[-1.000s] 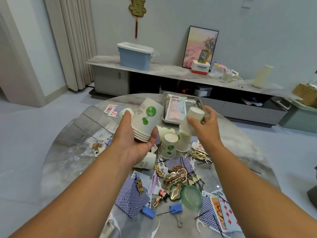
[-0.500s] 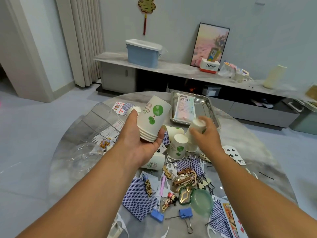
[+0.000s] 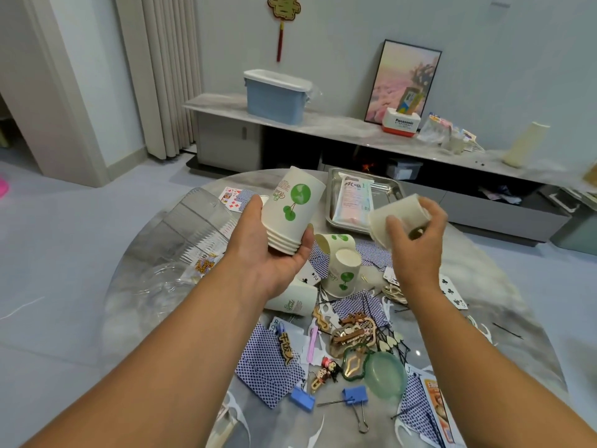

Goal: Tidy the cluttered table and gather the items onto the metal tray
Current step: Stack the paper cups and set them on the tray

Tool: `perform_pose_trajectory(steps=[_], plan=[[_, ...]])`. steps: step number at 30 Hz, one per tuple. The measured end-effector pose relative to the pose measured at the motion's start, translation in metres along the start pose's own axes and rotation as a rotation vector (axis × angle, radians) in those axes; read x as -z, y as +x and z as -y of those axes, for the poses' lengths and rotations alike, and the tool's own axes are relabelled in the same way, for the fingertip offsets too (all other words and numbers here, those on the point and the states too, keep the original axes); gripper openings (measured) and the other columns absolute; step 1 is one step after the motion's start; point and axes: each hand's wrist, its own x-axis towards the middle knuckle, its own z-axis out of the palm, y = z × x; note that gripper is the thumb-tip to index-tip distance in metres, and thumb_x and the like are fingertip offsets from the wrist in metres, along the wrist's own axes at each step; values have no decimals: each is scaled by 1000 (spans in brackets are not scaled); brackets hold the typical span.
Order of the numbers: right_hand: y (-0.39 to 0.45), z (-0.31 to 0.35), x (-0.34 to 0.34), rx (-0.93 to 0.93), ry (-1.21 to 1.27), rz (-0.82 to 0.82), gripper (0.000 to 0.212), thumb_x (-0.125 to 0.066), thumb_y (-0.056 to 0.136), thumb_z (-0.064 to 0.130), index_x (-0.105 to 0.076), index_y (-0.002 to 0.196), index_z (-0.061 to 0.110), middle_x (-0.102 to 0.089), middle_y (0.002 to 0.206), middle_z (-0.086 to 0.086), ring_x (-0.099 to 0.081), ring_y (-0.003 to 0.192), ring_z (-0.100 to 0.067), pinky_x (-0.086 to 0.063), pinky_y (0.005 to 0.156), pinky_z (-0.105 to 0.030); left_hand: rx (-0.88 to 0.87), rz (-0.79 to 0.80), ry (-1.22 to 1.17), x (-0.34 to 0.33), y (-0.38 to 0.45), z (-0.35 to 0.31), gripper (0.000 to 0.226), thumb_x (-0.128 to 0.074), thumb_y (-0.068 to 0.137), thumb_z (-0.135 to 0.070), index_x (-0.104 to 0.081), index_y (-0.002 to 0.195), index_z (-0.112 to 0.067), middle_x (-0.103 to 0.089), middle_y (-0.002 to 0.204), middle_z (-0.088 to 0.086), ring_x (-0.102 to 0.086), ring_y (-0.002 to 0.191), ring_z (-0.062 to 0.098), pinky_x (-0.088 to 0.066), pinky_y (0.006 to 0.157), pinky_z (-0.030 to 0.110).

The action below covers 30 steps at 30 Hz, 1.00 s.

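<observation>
Left hand (image 3: pixel 274 253) grips cup stack (image 3: pixel 290 211) — right hand (image 3: pixel 416 240) apparently clasps blurred cup (image 3: pixel 397 218).

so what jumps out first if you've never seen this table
The two hands in mid-air: the left hand grips a stack of paper cups upside down, and the right hand holds a single cup beside it. Below them the table is littered with playing cards, clips and more cups, while the metal tray at the far edge holds just one packet.
</observation>
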Motion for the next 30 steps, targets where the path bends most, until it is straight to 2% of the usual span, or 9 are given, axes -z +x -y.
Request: perform_pose_trajectory(steps=[4, 6, 9, 13, 16, 19, 22, 26, 30], plan=[[-24, 5, -14, 109, -167, 405, 61, -76, 85, 24, -43, 130, 47, -57, 116, 8, -65, 95, -9, -60, 69, -23, -16, 24, -16, -2, -3, -5, 48, -55, 98, -52, -69, 115, -9, -69, 103, 17, -63, 84, 29, -60, 63, 33], [-38, -3, -21, 114, -263, 485, 64, -77, 85, 26, -41, 133, 49, -55, 128, 2, -63, 103, -17, -59, 79, -32, -21, 31, -23, -1, -6, -8, 47, -55, 99, -51, -69, 118, -10, -69, 102, 16, -62, 83, 29, -60, 64, 32], [-43, -5, -27, 124, -276, 367, 63, -79, 84, 27, -41, 130, 46, -53, 131, 0, -61, 104, -19, -58, 82, -38, -33, 37, -12, 1, -9, -11, 46, -55, 99, -50, -69, 120, -11, -69, 103, 15, -62, 83, 28, -60, 65, 32], [-35, -8, -24, 85, -186, 172, 59, -78, 83, 27, -42, 126, 44, -54, 123, 3, -62, 98, -12, -56, 73, -30, -31, 31, 5, 6, -11, -15, 47, -56, 98, -49, -68, 122, -11, -69, 105, 16, -63, 85, 29, -59, 62, 32], [-39, -18, -22, 8, -279, 273, 57, -77, 84, 26, -42, 125, 46, -53, 125, 1, -62, 95, -8, -54, 69, -26, -24, 31, 17, 9, -11, -17, 48, -56, 98, -50, -69, 123, -11, -68, 104, 16, -63, 83, 29, -58, 61, 31], [-52, -38, -21, -126, -360, 391, 61, -78, 82, 25, -41, 126, 47, -54, 125, 0, -63, 99, -16, -58, 82, -39, -20, 13, 22, 10, -11, -15, 48, -58, 97, -51, -70, 120, -11, -69, 101, 16, -63, 82, 29, -59, 63, 32], [-58, -47, -22, -135, -370, 396, 69, -82, 80, 26, -38, 129, 46, -55, 119, 4, -63, 95, -14, -53, 76, -32, -14, -3, 52, 9, -11, -11, 49, -58, 97, -53, -70, 117, -10, -70, 96, 16, -64, 80, 29, -59, 63, 32], [-48, -33, -22, -215, -192, 173, 61, -78, 78, 25, -37, 118, 47, -59, 106, 10, -65, 92, -18, -53, 71, -33, -9, -25, 120, 10, -10, -11, 49, -59, 96, -55, -70, 118, -13, -72, 94, 13, -65, 79, 27, -60, 65, 31], [-30, -6, -12, -292, 129, -34, 67, -73, 82, 19, -37, 135, 38, -58, 115, 1, -63, 96, -16, -54, 70, -28, -14, -43, 177, 14, -10, -13, 51, -59, 95, -58, -70, 121, -15, -73, 99, 12, -67, 82, 26, -59, 62, 30]])
